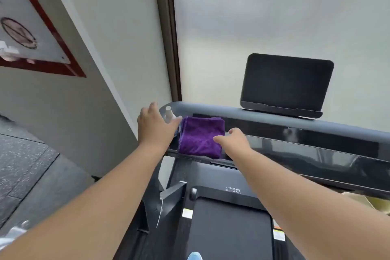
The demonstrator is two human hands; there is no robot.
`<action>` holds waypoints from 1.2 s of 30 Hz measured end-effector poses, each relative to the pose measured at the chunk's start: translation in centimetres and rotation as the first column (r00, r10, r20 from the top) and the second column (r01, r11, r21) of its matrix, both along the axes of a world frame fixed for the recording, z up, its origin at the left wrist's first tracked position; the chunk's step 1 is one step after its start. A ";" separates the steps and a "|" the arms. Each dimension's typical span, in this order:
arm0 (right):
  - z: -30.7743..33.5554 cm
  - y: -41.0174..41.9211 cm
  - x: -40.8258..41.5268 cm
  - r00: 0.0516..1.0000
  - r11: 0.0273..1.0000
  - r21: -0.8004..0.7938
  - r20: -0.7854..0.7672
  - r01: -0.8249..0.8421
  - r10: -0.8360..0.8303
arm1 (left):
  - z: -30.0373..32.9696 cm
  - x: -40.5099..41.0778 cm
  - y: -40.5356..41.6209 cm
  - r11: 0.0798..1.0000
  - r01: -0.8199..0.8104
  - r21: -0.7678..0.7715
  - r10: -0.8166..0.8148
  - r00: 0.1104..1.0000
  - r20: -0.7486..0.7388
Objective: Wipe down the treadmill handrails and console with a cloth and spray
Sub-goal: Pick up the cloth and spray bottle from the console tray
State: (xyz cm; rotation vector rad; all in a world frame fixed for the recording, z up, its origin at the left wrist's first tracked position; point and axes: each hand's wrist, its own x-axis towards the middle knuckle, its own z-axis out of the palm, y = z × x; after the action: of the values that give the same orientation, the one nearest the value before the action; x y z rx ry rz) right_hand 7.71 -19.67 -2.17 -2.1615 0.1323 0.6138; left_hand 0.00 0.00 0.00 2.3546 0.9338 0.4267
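Task barely begun, by look of it: folded purple microfibre cloth [200, 137] lies on dark treadmill console tray [295, 145]; small clear spray bottle [169, 114] stands just left of cloth. Left hand [154, 126] reaches bottle, fingers relaxed, gripping nothing. Right hand [233, 139] loosely spread at cloth's right edge. All wiping left.

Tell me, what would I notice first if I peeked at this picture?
The bright purple cloth, folded on the treadmill console, stands out first. Two hands reach toward it, the left hand by a small spray bottle, the right hand at the cloth's edge. A dark screen stands behind.
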 end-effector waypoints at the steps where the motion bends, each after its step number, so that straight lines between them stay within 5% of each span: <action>1: 0.1 0.6 -0.1 0.999 1.000 0.011 -0.028 0.018 -0.018 | -0.4 0.3 0.1 1.000 0.006 -0.023 -0.006 1.000 0.003; 11: -3.4 2.9 1.4 0.945 0.949 0.140 -0.209 0.282 -0.250 | -4.1 1.8 0.9 0.998 0.036 -0.054 -0.035 0.999 0.011; 16: -3.6 3.3 2.0 0.952 0.959 0.091 -0.178 0.270 -0.251 | -5.4 2.0 1.4 0.998 0.046 -0.039 -0.047 0.999 -0.014; 25: -3.3 4.8 1.9 0.923 0.896 0.312 -0.320 0.315 -0.213 | -6.0 2.7 0.8 0.996 0.078 -0.054 -0.075 0.996 0.055; 36: -1.0 -0.5 2.1 0.883 0.737 0.542 -0.441 0.405 -0.161 | -2.9 4.4 -4.1 0.857 0.262 -0.444 -0.145 0.949 0.280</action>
State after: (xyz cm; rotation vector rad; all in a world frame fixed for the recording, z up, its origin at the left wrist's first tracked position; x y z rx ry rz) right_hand 9.76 -20.20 -3.12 -1.3246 0.4044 0.7481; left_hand 4.41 -4.07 -2.92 1.8735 0.5816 0.3355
